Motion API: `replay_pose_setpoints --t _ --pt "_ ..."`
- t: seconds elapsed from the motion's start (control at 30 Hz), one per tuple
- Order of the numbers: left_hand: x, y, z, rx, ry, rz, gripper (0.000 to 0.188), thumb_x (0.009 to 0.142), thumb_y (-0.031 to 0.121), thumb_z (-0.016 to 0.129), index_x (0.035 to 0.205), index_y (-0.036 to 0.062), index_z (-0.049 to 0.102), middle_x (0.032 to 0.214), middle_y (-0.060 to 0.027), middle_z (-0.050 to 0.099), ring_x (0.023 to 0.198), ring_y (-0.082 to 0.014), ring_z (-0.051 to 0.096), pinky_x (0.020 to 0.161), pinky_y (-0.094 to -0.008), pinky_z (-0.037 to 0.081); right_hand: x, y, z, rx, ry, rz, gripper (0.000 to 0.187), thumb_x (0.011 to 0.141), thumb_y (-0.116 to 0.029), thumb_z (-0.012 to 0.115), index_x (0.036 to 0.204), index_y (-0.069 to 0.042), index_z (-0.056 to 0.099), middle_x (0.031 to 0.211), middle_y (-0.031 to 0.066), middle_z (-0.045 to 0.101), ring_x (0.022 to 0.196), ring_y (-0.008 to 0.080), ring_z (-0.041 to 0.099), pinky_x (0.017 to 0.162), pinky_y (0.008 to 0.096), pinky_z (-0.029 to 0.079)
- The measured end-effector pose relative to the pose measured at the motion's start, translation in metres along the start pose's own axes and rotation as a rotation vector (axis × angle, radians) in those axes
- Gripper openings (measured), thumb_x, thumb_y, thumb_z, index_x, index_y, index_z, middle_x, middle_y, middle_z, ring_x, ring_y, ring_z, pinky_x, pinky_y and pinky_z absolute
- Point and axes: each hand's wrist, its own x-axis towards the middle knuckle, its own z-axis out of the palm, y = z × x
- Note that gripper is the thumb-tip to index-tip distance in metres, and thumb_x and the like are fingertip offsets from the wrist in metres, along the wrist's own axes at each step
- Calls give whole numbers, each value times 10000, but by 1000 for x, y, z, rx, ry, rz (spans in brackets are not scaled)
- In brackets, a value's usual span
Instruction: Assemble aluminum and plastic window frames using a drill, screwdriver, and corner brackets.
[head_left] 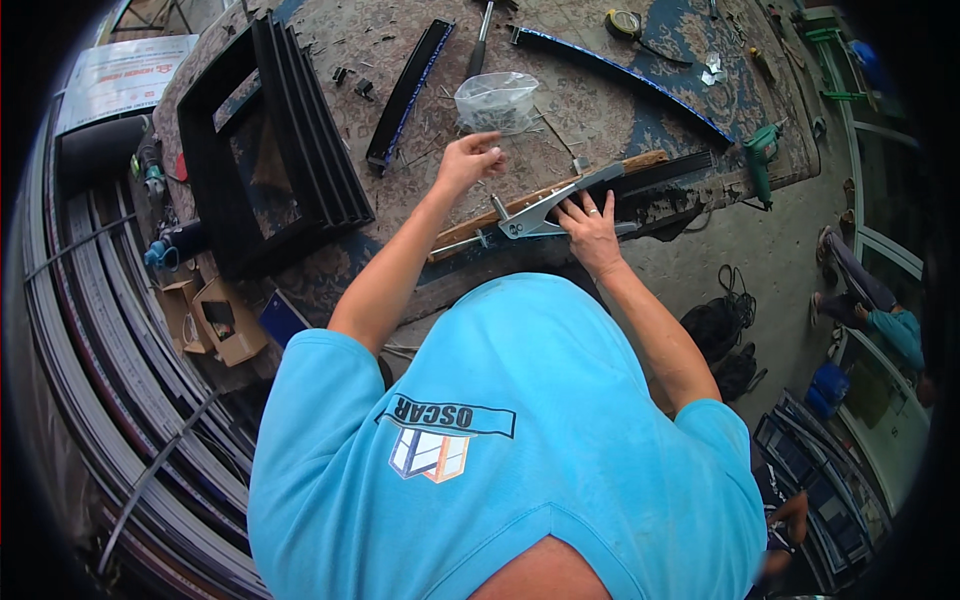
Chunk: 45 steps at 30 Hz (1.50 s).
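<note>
My left hand (468, 165) hovers over the carpet-covered table, just below a clear plastic bag (496, 103) of small metal fasteners. Its index finger reaches towards the bag, the other fingers are partly curled, and nothing shows between them. My right hand (592, 236) grips a grey metal bracket (538, 215), fingers over its upper edge. The bracket lies at the table's near edge, against a wooden strip (478, 217) and a black profile (660, 174). A thin metal rod (556, 135) with a small block at its end slants down to the wood.
Left stands a stack of black frames (318, 150). Two black strips, one short (408, 100) and one long (625, 82), lie beyond, with a screwdriver (478, 55) and tape measure (624, 25). A green drill (760, 165) rests at right. Another person (880, 310) is far right.
</note>
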Motion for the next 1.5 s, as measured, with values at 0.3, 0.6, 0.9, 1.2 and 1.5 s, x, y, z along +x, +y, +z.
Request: replay_pose_setpoints --t 0.3,0.6,0.9,1.2,1.5 --pt "-57 -22 16 -464 165 -254 288 1011 118 685 1265 12 601 1115 -151 732 1015 -261 754 859 -385 630 1 -2 -1 -5 -26 6 490 917 -87 620 1393 -192 670 1463 -2 611 1458 333 468 1139 834 197" --pt "-63 -25 15 -550 211 -233 271 1023 84 651 1259 -13 560 1099 -163 698 1013 -283 753 844 -396 643 0 -3 -2 -13 -31 13 508 899 -69 644 1391 -194 670 1467 -2 605 1465 321 458 1137 833 223" --pt "-64 -31 14 -518 211 -149 232 1008 73 671 1206 -12 584 1059 -160 719 968 -271 765 813 -379 654 1 -2 -3 -2 -42 7 526 886 -56 654 1394 -192 665 1462 14 606 1460 332 462 1142 827 216" --pt "-69 -46 16 -468 191 -90 294 1010 99 680 1266 -26 606 1036 -131 742 915 -217 755 797 -341 650 1 -1 -2 3 -57 -1 497 898 -65 648 1384 -166 669 1474 23 598 1465 334 454 1135 832 220" --pt "-102 -65 13 210 19 273 930 822 216 816 1618 101 350 1168 -157 685 1074 -248 671 984 -386 546 3 1 -5 19 -122 6 534 910 -47 625 1433 -155 611 1519 35 549 1488 381 411 1125 844 214"
